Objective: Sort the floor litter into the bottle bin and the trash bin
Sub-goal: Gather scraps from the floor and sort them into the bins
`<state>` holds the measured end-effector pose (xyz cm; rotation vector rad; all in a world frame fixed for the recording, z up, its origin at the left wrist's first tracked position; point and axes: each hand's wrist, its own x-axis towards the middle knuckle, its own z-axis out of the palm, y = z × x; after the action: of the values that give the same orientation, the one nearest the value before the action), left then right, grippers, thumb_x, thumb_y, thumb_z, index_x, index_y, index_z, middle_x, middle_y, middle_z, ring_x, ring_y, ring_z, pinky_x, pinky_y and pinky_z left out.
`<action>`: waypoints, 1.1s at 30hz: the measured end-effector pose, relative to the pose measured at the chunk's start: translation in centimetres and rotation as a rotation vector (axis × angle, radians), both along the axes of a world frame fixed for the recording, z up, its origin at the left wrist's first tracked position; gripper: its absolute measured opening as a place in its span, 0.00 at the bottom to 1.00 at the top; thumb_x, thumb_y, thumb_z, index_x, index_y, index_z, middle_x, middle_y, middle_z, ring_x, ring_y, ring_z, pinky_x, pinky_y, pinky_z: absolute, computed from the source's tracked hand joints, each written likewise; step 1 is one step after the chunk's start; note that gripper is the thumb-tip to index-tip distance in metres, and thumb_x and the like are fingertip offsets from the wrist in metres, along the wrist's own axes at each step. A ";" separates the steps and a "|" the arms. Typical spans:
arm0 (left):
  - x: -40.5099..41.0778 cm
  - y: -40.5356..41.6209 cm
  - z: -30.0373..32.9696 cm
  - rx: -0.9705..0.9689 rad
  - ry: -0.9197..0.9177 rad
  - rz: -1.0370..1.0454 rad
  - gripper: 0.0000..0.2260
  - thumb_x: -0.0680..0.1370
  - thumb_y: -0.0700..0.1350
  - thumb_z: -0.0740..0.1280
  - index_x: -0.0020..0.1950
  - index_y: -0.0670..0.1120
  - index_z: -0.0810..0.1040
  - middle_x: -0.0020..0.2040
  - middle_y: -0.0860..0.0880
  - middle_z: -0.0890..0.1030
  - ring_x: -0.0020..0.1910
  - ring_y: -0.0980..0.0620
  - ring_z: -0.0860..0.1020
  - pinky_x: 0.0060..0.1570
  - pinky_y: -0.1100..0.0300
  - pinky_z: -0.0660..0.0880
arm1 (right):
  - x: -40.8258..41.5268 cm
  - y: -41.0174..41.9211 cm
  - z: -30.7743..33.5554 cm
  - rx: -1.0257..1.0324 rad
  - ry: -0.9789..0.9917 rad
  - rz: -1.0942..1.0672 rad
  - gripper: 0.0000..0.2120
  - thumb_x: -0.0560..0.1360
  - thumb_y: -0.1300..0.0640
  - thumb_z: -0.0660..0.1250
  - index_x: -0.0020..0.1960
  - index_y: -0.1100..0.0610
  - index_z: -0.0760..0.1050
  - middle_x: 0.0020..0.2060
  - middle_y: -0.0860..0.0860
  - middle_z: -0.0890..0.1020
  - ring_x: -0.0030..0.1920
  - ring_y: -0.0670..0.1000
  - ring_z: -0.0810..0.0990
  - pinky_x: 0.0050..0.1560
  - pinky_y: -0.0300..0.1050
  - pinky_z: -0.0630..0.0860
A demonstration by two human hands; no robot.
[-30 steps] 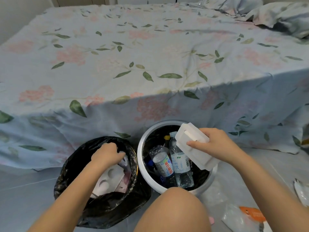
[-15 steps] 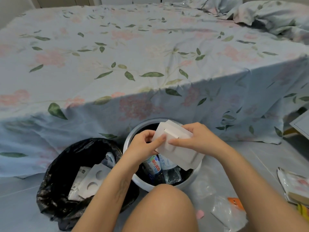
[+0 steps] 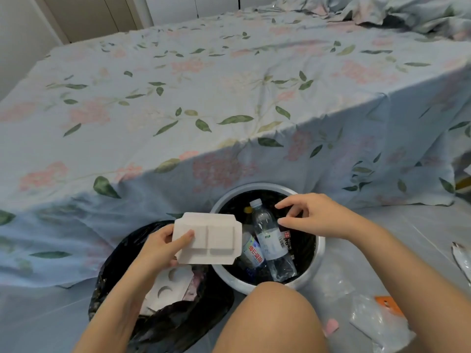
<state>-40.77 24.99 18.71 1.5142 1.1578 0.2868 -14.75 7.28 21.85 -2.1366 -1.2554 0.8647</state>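
Because the white pulp tray point(image 3: 207, 238) looks light and stiff, the left hand point(image 3: 155, 247) pinching its edge beside the trash bin point(image 3: 163, 324) should suffice, while the right hand point(image 3: 313, 216) hovers relaxed, holding nothing.

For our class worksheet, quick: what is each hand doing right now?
Left hand: holds the white pulp tray.
Right hand: open, fingers loosely curled, holding nothing.

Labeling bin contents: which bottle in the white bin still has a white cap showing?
The tall clear bottle with the pale label, leaning under the right hand; the blue-labelled bottle beside it shows no cap.
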 end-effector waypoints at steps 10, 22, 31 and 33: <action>-8.7 5.0 -8.1 -0.023 0.408 0.131 0.10 0.78 0.45 0.69 0.54 0.40 0.78 0.48 0.41 0.82 0.45 0.43 0.81 0.39 0.51 0.80 | 0.8 -0.4 -1.2 -0.130 -0.165 0.049 0.14 0.76 0.52 0.67 0.61 0.48 0.75 0.39 0.42 0.82 0.36 0.35 0.74 0.39 0.29 0.69; -5.4 5.2 -10.8 0.414 1.182 -0.354 0.15 0.76 0.46 0.63 0.62 0.43 0.71 0.60 0.44 0.75 0.58 0.45 0.76 0.47 0.55 0.74 | 1.1 -0.3 -2.1 -0.218 -0.213 0.108 0.13 0.77 0.52 0.65 0.61 0.49 0.76 0.36 0.38 0.78 0.40 0.37 0.75 0.50 0.38 0.74; 9.3 0.3 2.5 0.924 0.657 -0.518 0.15 0.77 0.54 0.61 0.60 0.48 0.76 0.56 0.49 0.79 0.53 0.47 0.77 0.46 0.52 0.78 | 4.1 -2.2 -3.7 -0.243 -0.325 0.035 0.11 0.75 0.49 0.66 0.55 0.48 0.78 0.37 0.40 0.76 0.44 0.45 0.76 0.48 0.42 0.75; 13.6 -2.9 5.1 0.912 0.568 -0.608 0.13 0.77 0.53 0.62 0.57 0.50 0.78 0.55 0.50 0.80 0.54 0.46 0.78 0.47 0.53 0.76 | 4.7 -3.1 -4.2 -0.254 -0.358 -0.007 0.10 0.73 0.46 0.66 0.51 0.48 0.78 0.38 0.41 0.77 0.45 0.47 0.77 0.47 0.44 0.76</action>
<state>-27.21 22.04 23.81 2.8004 0.9446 -0.0707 -10.02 4.20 17.67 -2.5847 -1.3654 0.6879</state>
